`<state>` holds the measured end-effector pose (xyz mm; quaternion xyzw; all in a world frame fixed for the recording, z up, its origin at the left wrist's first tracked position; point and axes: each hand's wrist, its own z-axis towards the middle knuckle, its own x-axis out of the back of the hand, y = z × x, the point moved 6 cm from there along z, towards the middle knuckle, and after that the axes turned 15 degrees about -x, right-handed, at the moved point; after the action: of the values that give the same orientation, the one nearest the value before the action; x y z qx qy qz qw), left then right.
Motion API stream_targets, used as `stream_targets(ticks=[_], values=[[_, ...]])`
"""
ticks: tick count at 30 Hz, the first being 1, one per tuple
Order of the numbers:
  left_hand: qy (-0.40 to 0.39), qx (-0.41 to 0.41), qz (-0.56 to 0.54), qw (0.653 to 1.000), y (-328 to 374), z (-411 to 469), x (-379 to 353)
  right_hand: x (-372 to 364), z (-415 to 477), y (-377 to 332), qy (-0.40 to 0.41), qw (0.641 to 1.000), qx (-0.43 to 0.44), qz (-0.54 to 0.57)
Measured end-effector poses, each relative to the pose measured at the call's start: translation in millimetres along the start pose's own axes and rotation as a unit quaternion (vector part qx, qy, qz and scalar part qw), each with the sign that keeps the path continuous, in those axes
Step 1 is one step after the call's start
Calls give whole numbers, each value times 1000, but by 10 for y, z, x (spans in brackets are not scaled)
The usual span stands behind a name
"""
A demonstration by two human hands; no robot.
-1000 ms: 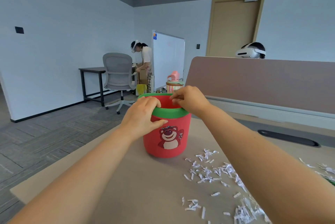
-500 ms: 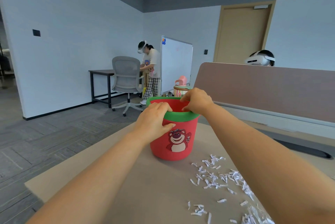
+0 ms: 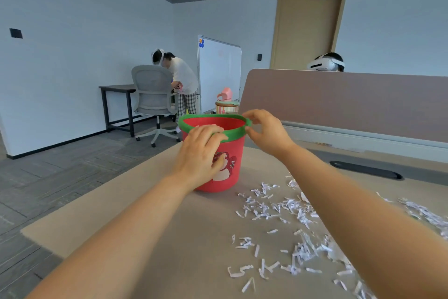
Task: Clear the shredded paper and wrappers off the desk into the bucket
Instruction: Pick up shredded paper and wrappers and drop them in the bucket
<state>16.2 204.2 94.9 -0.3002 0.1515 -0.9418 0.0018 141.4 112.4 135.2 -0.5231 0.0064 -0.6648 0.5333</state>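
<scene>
A red bucket (image 3: 232, 151) with a green rim and a pink bear picture stands upright on the beige desk (image 3: 150, 226), near its far left part. My left hand (image 3: 202, 153) grips the near side of the rim, fingers hooked over the edge and thumb on the outer wall. My right hand (image 3: 268, 132) is at the right side of the rim, thumb and fingers curved around it; whether they touch it is unclear. White shredded paper (image 3: 278, 211) lies scattered on the desk to the right of the bucket and toward me. My right forearm hides part of it.
A brown partition (image 3: 351, 104) runs along the desk's far side, with a dark cable slot (image 3: 367, 170) in front of it. The desk's left edge drops to grey floor. Beyond stand an office chair (image 3: 152, 100), a whiteboard (image 3: 219, 73), another person (image 3: 180, 80) and a pink toy (image 3: 225, 102).
My right hand has loosened from a closed grip on the rim to a wider curve around it. The left hand keeps its hold. The view has shifted and the person behind now bends over the table.
</scene>
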Motion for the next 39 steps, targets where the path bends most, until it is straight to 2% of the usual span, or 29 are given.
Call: stream_targets(ticks=[3,5,6,8,9,11,16,20,22,23,26,28,29,31,32,34,36,39], values=[[2,-29,-54,998,339,-65,-100,126,-313,343,-7,999,-34,-29],[-88,-26,-98,991,559,-142,-312,158,-530,619,-42,995,-66,-57],[-165,-6,-134,977,662,-212,-452,156,-653,767,-72,991,-87,-77],[-331,60,-196,921,837,-437,-727,140,-898,1064,-127,976,-130,-123],[-391,96,-212,891,927,-550,-812,148,-1029,1196,-143,969,-148,-138],[-445,143,-236,852,1111,-703,-909,214,-1275,1404,-150,963,-175,-139],[-448,169,-322,817,1618,-629,-876,540,-1718,1660,-115,967,-198,-109],[-391,199,-437,785,2076,-438,-736,800,-2017,1761,-103,968,-199,-116],[-366,214,-452,785,2109,-422,-645,966,-2194,1837,-95,968,-205,-106],[-352,212,-424,807,2066,-419,-583,1054,-2287,1884,-93,968,-207,-103],[-274,162,-264,911,1959,-351,-363,1254,-2587,2032,-115,962,-220,-117],[-250,92,-202,942,2070,-236,-291,1295,-2756,2108,-149,948,-229,-165],[-266,39,-178,947,2175,-183,-309,1292,-2823,2141,-165,939,-229,-194],[-336,-51,-146,929,2348,-158,-475,1269,-2917,2189,-187,925,-233,-235],[-381,-65,-150,910,2379,-199,-598,1255,-2949,2212,-193,918,-239,-249],[-459,-45,-198,865,2359,-337,-838,1204,-2994,2266,-207,903,-259,-274],[-496,-21,-241,834,2331,-422,-999,1140,-2970,2324,-207,894,-277,-285],[-507,-12,-233,830,2288,-348,-1138,1028,-2762,2353,-188,898,-284,-279]])
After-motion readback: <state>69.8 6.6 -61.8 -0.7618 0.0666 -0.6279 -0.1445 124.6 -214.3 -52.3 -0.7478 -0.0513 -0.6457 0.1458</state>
